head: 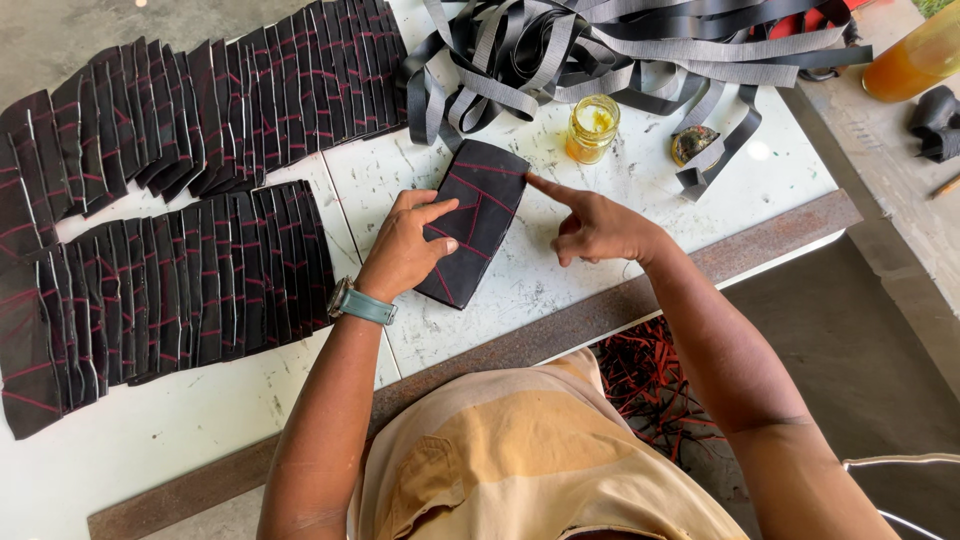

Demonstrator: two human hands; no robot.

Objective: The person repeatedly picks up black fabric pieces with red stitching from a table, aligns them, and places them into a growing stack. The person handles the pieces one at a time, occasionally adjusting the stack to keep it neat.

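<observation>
A black rubber piece with red stitched lines (pixel 478 225) lies on the white table (pixel 620 255) in front of me. My left hand (pixel 408 245) rests on its left edge, thumb and fingers pressing it down; a grey-green watch sits on that wrist. My right hand (pixel 598 226) is beside the piece's upper right corner, index finger stretched out and touching that corner, other fingers curled. Neither hand lifts the piece.
Two overlapping rows of similar black stitched pieces (pixel 170 290) cover the table's left. A heap of black and grey rubber strips (pixel 600 50) lies at the back. A small glass jar with yellow liquid (pixel 592 128), its lid (pixel 694 143) and an orange bottle (pixel 915 58) stand right.
</observation>
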